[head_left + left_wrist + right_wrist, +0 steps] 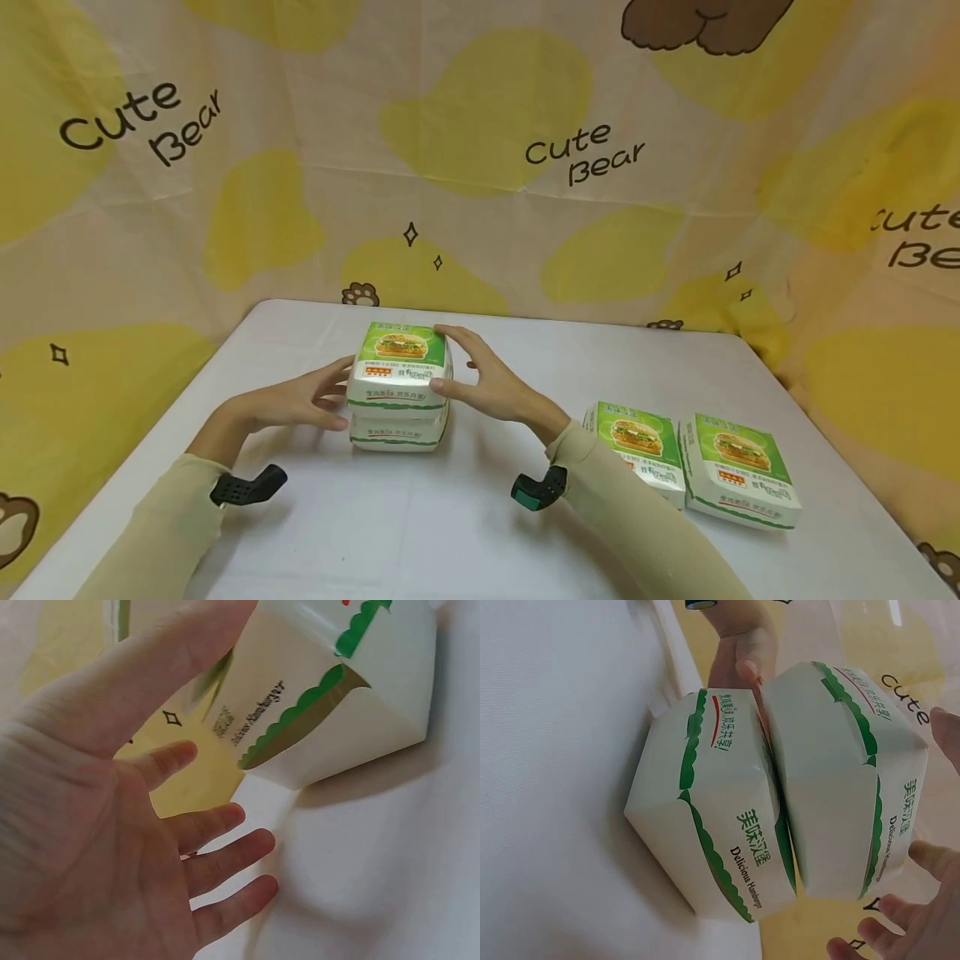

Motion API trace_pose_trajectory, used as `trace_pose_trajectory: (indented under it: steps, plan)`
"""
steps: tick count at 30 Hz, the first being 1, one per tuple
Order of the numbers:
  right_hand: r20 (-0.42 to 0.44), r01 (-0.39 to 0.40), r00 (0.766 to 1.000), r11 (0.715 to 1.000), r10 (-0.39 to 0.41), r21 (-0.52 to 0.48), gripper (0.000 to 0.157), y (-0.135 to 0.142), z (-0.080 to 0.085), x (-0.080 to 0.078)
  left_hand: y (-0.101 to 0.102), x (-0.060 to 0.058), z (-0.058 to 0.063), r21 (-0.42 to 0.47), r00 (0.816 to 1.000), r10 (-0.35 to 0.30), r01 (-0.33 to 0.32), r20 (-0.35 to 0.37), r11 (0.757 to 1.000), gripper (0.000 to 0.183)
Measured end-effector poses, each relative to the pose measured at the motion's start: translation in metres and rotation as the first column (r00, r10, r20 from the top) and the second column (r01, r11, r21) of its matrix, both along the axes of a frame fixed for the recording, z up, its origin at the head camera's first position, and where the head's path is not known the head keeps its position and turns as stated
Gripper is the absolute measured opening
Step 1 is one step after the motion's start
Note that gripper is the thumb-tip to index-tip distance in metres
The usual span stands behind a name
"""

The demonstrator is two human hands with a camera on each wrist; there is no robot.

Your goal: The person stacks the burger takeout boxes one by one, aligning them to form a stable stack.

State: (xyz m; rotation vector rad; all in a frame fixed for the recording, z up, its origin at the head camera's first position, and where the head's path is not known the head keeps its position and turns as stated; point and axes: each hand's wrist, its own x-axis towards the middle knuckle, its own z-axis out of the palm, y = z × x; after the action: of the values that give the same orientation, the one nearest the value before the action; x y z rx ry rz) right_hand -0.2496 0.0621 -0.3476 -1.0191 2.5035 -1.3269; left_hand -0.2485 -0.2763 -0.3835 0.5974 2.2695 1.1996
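Note:
Two white-and-green hamburger boxes are stacked at mid-table in the head view, the upper box [401, 385] resting on the lower box [397, 434]. My left hand [296, 402] is at the stack's left side, its thumb tip near the lower box's front corner. Its fingers spread loosely in the left wrist view, with the palm apart from the box. On the other side, my right hand [495, 385] has its thumb and forefinger at the upper box's right edge. In the right wrist view, the right hand's fingers [904, 911] are spread, one fingertip right at the upper box.
Two more hamburger boxes stand side by side at the right, a nearer-centre box [645, 446] partly behind my right sleeve and an outer box [742, 471]. A white cloth covers the table [360, 525]. Behind it hangs a yellow patterned curtain [465, 183].

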Motion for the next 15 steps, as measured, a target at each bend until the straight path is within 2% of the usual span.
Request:
trace_pose_trajectory:
  steps: [7, 11, 15]
  plan:
    - [-0.008, 0.035, 0.999, 0.999, -0.035, 0.0, 0.08, 0.009, 0.002, 0.001, -0.012, 0.001, 0.007, 0.02, 1.0, 0.005, -0.004, -0.027, 1.0, 0.098]
    - [-0.01, 0.068, 0.998, 0.998, -0.068, 0.011, 0.077, 0.018, 0.005, 0.005, -0.022, 0.004, 0.017, 0.035, 0.995, 0.031, -0.028, -0.096, 0.999, 0.096]
    - [-0.028, 0.081, 0.996, 0.997, -0.081, 0.005, 0.076, 0.028, 0.008, 0.009, -0.029, 0.01, 0.032, 0.051, 0.981, 0.074, -0.066, -0.179, 0.996, 0.089]
